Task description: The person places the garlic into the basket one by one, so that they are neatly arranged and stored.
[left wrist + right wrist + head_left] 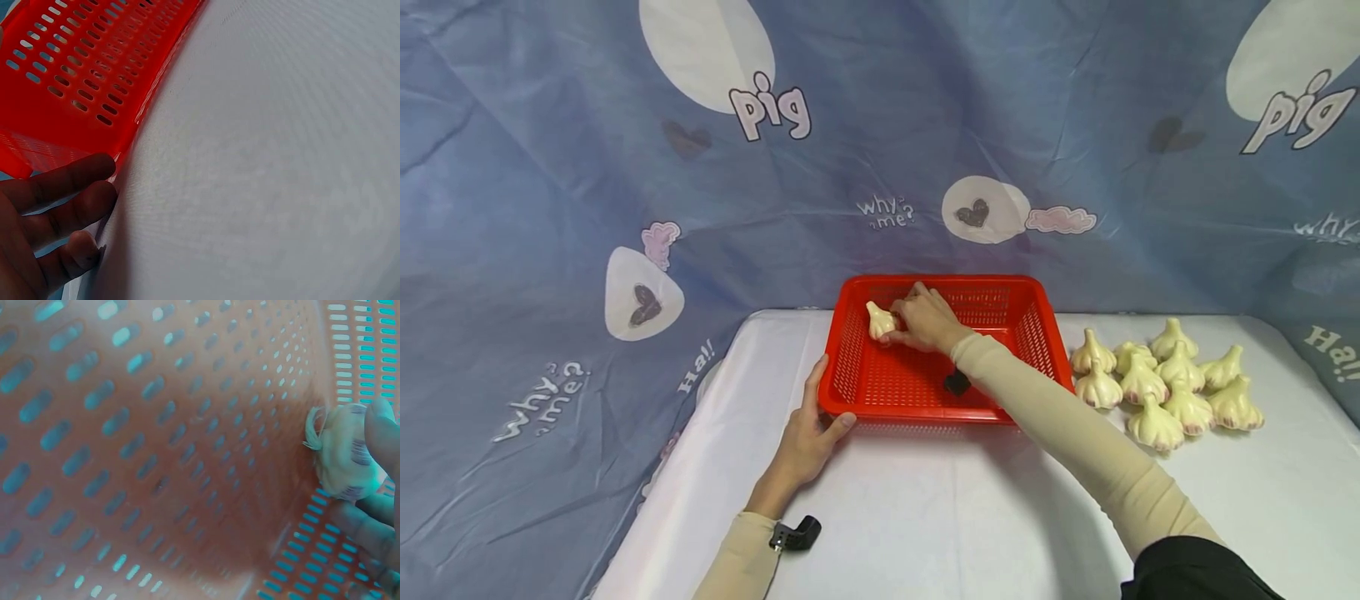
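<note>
A garlic bulb (pixel 881 320) is being pinched inside a red perforated basket (pixel 925 412).
The bulb is being held between the thumb and fingers of the right hand (pixel 927 322) near the basket's back-left corner, while the front-left corner is being gripped by the left hand (pixel 805 442), thumb and fingers parted around it. Toppling is being risked should the rounded bulb be released unevenly; shifting of the basket, should its corner be pushed. Other bulbs (pixel 1142 383) are lying clustered to the basket's right.
</note>
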Tool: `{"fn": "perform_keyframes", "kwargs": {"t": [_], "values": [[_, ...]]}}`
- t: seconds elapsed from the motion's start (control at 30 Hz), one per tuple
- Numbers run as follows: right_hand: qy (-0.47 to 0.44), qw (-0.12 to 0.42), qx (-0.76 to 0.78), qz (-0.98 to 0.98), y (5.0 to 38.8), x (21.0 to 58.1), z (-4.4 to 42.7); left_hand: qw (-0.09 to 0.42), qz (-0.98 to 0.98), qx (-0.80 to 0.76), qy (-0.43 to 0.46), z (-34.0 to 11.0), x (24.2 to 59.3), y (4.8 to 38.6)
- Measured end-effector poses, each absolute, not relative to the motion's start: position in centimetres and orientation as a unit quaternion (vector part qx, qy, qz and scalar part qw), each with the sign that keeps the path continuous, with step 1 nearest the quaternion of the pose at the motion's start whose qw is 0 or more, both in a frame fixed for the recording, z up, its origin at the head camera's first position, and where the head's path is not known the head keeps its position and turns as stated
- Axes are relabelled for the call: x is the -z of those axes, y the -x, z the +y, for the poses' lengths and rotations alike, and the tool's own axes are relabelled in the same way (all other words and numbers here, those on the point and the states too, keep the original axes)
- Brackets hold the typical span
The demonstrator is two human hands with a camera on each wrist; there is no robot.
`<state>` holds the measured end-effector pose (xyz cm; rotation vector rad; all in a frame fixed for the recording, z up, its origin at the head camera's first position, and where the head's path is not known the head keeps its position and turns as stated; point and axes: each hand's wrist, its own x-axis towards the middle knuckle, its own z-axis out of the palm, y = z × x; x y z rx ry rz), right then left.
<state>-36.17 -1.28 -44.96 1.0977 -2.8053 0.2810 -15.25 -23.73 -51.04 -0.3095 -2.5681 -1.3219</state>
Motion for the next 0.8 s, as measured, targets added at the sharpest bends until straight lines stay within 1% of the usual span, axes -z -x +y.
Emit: {"fn": "perform_keyframes", "kwargs": {"t": [0.2,0.4,0.63,0.8], "values": [[-0.353,0.036,-0.092,-0.93,35.8,44.3,-0.8,0.118,-0.881,0.447,0.102,-23.6,51.1,15.2],[-0.346,0.031,-0.116,-0.931,35.2,41.9,0.6,0.123,-0.881,0.446,0.1,-23.7,51.1,15.2],[-0.339,0.049,-0.137,-0.929,34.0,38.6,3.2,0.121,-0.879,0.451,0.097,-23.6,51.0,15.2],[-0.329,0.059,-0.151,-0.93,32.9,37.0,5.4,0.113,-0.875,0.46,0.097,-23.6,51.0,15.4]]}}
